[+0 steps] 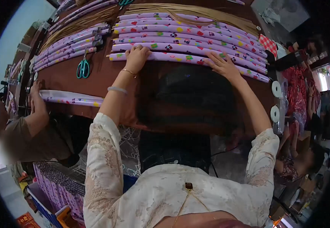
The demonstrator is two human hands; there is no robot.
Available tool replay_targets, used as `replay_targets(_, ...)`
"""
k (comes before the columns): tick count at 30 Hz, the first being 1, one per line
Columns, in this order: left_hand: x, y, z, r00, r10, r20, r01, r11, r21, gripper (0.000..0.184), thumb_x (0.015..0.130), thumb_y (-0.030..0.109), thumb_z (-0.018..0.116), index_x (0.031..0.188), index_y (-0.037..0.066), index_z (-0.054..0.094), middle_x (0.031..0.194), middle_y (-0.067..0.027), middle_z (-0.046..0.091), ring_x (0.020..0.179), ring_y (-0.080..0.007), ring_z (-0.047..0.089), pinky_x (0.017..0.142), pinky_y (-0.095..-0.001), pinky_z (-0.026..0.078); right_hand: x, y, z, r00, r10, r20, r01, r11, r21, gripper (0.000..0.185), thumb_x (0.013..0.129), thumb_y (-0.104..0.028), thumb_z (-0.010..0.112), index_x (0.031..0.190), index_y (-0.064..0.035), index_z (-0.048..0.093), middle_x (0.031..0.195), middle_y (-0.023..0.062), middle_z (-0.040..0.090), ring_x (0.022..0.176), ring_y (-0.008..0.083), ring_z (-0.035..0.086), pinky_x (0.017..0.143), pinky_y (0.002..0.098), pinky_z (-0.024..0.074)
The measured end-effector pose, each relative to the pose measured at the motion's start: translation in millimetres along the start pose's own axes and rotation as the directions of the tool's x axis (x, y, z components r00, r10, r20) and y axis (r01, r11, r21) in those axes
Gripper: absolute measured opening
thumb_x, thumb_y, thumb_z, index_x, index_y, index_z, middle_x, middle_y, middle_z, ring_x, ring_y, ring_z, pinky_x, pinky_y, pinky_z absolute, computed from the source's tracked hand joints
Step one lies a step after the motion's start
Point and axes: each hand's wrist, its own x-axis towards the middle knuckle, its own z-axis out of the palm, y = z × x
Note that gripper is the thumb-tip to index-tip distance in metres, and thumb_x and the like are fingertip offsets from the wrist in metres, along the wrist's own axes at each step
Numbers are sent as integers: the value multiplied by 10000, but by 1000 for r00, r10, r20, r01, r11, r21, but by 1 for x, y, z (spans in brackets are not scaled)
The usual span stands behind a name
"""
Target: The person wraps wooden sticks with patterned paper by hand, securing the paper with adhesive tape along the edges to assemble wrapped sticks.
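Several rolls of lilac wrapping paper (161, 28) with a gift print lie side by side on the brown-covered table (64, 78). At the left end of the row, my left hand (136, 59) bends its fingers over the nearest wrapping paper roll (172, 57). Towards its right end rests my right hand (223, 65), fingers stretched out and apart on the paper. Both palms face down, and the undersides of the fingers are hidden.
Teal-handled scissors (83, 69) lie left of my left hand, near another stack of rolls (68, 45). Brown paper strips (195, 11) run behind the row. White tape rolls (275, 89) sit at the right edge. A co-worker (32, 129) handles a roll on the left.
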Motion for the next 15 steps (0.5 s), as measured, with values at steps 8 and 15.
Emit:
replay_targets(8,0,2,-3,998,-40,51,39,999,26,218,873,358,482,964,193,591,997,-33,552,1001,-268,498,796,-462,337,38,-2,-4,975,-192,-116,198,979,44,675,745,-233,653,1339,-304,340,1440,-21,259,1302,153,289,1049,431,223)
replay_targets(15,-3,-2,5,1000,3,-22,-4,1000,-13,217,868,360,483,926,182,593,948,-35,552,966,-259,508,778,-463,344,-1,10,-23,998,-60,2,59,987,149,576,766,-164,631,1290,-274,417,1423,-3,295,1294,188,305,1037,452,251)
